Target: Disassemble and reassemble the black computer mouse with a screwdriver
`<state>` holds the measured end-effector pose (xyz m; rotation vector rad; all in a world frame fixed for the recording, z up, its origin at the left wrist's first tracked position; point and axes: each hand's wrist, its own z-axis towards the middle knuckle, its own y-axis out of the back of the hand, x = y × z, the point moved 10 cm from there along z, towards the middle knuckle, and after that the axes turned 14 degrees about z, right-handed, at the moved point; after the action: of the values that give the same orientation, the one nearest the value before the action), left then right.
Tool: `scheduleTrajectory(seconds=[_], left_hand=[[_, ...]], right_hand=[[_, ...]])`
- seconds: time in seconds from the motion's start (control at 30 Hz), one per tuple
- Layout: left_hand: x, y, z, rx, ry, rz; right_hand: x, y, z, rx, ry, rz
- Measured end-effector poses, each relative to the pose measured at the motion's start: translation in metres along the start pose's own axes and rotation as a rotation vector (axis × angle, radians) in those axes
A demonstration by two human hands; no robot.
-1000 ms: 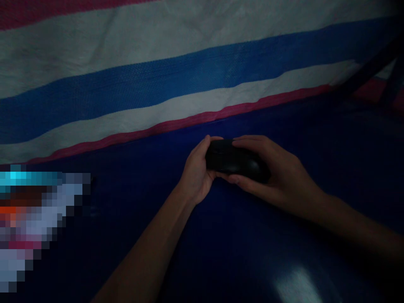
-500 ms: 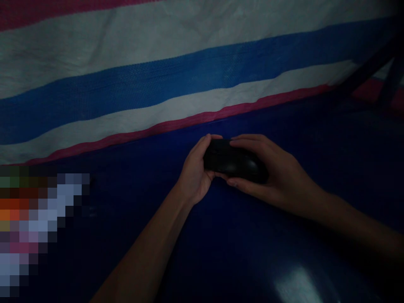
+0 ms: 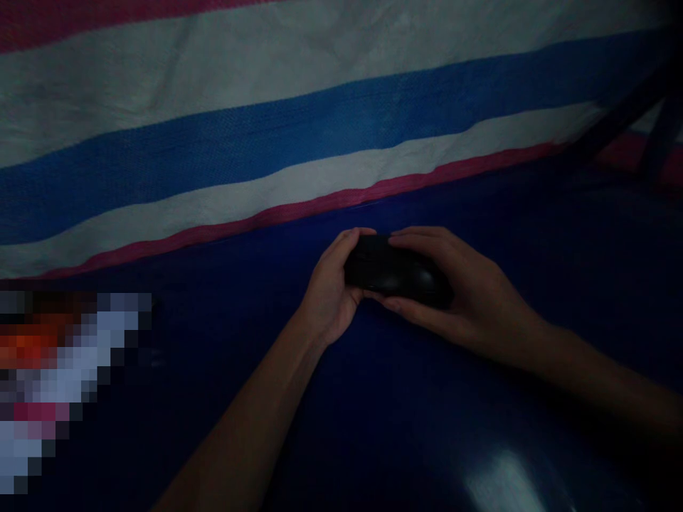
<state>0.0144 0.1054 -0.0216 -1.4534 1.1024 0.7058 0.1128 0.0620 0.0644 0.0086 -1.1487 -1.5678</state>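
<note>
Mouse (image 3: 392, 272): apparently; light poor.
Left hand (image 3: 328, 299): fingers gripping one end.
Right hand (image 3: 480, 295): fingers gripping the other.
Hold: two-handed; turning needs coordination.

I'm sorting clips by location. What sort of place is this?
Possibly a makeshift, tarp-screened booth or tent: a striped woven sheet hangs behind a glossy dark blue surface, with dark bars at the upper right.
</note>
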Motion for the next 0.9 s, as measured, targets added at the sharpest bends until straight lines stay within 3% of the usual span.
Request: scheduleTrajectory(seconds=[0.9], left_hand=[[0.0009, 0.0009, -0.0003, -0.008, -0.015, 0.016]], right_hand=[[-0.0002, 0.0018, 0.0012, -0.007, -0.012, -0.012]])
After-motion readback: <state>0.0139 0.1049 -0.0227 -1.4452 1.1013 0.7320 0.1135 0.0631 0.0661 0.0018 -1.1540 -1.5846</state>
